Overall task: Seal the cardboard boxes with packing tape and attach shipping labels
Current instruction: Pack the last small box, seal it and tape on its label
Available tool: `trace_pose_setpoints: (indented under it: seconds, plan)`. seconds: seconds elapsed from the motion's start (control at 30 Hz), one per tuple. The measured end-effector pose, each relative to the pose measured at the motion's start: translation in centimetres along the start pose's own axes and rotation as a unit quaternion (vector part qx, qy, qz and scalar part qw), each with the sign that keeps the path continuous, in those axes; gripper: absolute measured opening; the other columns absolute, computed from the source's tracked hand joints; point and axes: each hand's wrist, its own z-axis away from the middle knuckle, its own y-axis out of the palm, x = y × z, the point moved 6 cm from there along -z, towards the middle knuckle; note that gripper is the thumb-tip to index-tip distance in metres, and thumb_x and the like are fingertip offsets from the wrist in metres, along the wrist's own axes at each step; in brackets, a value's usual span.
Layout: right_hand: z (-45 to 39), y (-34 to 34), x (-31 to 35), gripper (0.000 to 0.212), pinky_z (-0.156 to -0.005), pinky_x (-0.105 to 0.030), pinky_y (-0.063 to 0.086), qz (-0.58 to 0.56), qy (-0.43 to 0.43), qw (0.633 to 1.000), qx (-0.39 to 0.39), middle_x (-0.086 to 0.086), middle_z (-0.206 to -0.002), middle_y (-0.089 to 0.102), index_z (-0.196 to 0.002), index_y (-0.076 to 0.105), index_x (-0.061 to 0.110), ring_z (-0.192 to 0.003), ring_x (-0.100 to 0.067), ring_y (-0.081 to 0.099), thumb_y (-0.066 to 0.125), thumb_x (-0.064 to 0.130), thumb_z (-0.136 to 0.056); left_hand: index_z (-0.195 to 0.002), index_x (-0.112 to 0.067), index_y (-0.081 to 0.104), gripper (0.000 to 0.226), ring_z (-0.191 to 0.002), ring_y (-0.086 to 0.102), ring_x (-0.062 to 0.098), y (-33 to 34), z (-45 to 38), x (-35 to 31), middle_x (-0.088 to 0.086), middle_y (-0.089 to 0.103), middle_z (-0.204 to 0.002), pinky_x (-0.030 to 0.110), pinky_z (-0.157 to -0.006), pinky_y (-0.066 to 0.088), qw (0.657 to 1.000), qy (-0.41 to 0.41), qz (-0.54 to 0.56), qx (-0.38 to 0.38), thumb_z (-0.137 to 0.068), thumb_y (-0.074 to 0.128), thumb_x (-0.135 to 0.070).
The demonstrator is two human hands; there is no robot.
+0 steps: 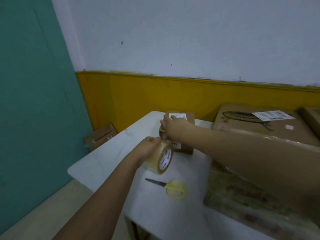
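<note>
Small brown cardboard box (181, 130) at the white table's (103, 158) far end, my right hand (170, 126) pressing its left top edge, my left hand (149, 147) gripping the clear packing tape roll (160, 159) just near of it, yellow-handled scissors (170, 187) nearer.

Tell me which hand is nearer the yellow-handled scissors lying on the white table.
Left. The left hand grips the clear packing tape roll just beyond the yellow-handled scissors; the right hand rests farther away on the small cardboard box.
</note>
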Motion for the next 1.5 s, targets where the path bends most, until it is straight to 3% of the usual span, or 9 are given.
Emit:
trace_pose_setpoints:
  seconds: [0.17,0.33,0.47,0.57,0.73,0.9,1.03,1.27,1.5]
  plan:
    - [8.8,-0.2,4.8,0.026,-0.087,-0.038,0.049,0.105,0.012,0.994,0.002,-0.01,-0.123,0.062,-0.118,0.063,0.007,-0.114,-0.033,0.059,0.044,0.004,-0.099,-0.109,-0.011,0.064,0.038,-0.1,0.063,0.027,0.4,2.0,-0.6,0.01,0.066,-0.107,0.041,-0.099,0.049,0.998,0.002,0.063,0.025,-0.107,0.036,-0.037]
    - [11.7,1.4,6.4,0.031,-0.09,-0.039,0.048,0.027,-0.012,0.993,0.115,-0.011,-0.131,0.057,-0.128,0.057,0.006,-0.122,-0.031,0.055,0.053,0.014,-0.099,-0.08,-0.006,0.063,0.042,-0.051,0.065,0.018,0.3,3.4,-0.7,0.009,0.068,-0.06,0.023,-0.052,0.055,0.983,-0.067,0.154,0.077,-0.106,0.037,-0.025]
    - [10.3,5.6,8.1,0.047,-0.097,-0.04,0.047,0.025,-0.022,0.971,0.238,-0.015,-0.134,0.055,-0.133,0.056,0.006,-0.12,-0.033,0.055,0.064,0.03,-0.094,-0.099,-0.009,0.071,0.036,-0.079,0.068,0.022,0.6,2.5,0.2,0.016,0.074,-0.097,0.036,-0.087,0.056,0.987,-0.053,0.15,0.03,-0.101,0.048,-0.036]
    - [9.0,6.7,8.4,0.057,-0.107,-0.04,0.039,0.019,-0.003,0.977,0.213,-0.018,-0.145,0.046,-0.144,0.044,0.001,-0.13,-0.034,0.048,0.052,0.037,-0.1,-0.104,-0.005,0.073,0.034,-0.084,0.068,0.027,0.8,1.8,0.8,0.02,0.073,-0.107,0.043,-0.099,0.054,0.985,-0.052,0.166,0.022,-0.098,0.057,-0.034]
    - [9.8,6.4,8.5,0.042,-0.108,-0.034,0.033,-0.002,-0.01,0.971,0.239,-0.02,-0.146,0.045,-0.138,0.046,-0.004,-0.135,-0.032,0.042,0.045,0.021,-0.105,-0.094,-0.006,0.072,0.031,-0.069,0.068,0.02,1.0,1.7,0.3,0.009,0.072,-0.08,0.029,-0.072,0.059,0.987,-0.048,0.151,0.02,-0.101,0.054,-0.03]
    - [11.2,4.4,8.5,0.055,-0.105,-0.043,0.042,0.029,-0.028,0.976,0.213,-0.017,-0.146,0.044,-0.146,0.036,0.0,-0.131,-0.035,0.047,0.057,0.016,-0.098,-0.093,-0.003,0.072,0.029,-0.061,0.068,0.019,1.1,1.8,0.2,0.01,0.072,-0.073,0.031,-0.074,0.059,0.985,-0.045,0.163,0.026,-0.1,0.054,-0.025]
    - [12.1,0.4,6.3,0.036,-0.085,-0.034,0.055,0.027,-0.018,0.976,0.216,-0.008,-0.115,0.065,-0.122,0.061,0.004,-0.099,-0.023,0.065,0.069,0.016,-0.089,-0.096,-0.002,0.072,0.031,-0.051,0.066,0.013,0.9,1.7,0.5,0.006,0.071,-0.065,0.017,-0.055,0.052,0.987,-0.042,0.152,0.029,-0.1,0.054,-0.026]
    - [12.1,-7.3,-2.6,0.042,-0.056,-0.029,0.043,-0.029,0.022,0.977,0.212,0.009,-0.042,0.051,-0.062,0.054,0.025,-0.053,-0.014,0.049,0.063,0.056,-0.09,-0.093,-0.011,0.069,0.024,-0.044,0.064,0.01,0.6,2.0,0.3,0.0,0.069,-0.057,0.014,-0.044,0.048,0.987,-0.047,0.153,0.027,-0.1,0.053,-0.026]
    - [8.6,-2.7,-6.3,0.092,-0.045,-0.016,0.027,-0.266,0.109,0.859,0.424,0.007,-0.068,0.056,-0.115,0.07,0.015,-0.048,-0.006,0.032,0.046,0.086,-0.061,-0.095,-0.008,0.064,0.02,-0.033,0.057,0.003,0.4,2.9,-0.6,0.006,0.063,-0.066,0.013,-0.032,0.039,0.984,-0.037,0.173,0.028,-0.103,0.05,-0.02]
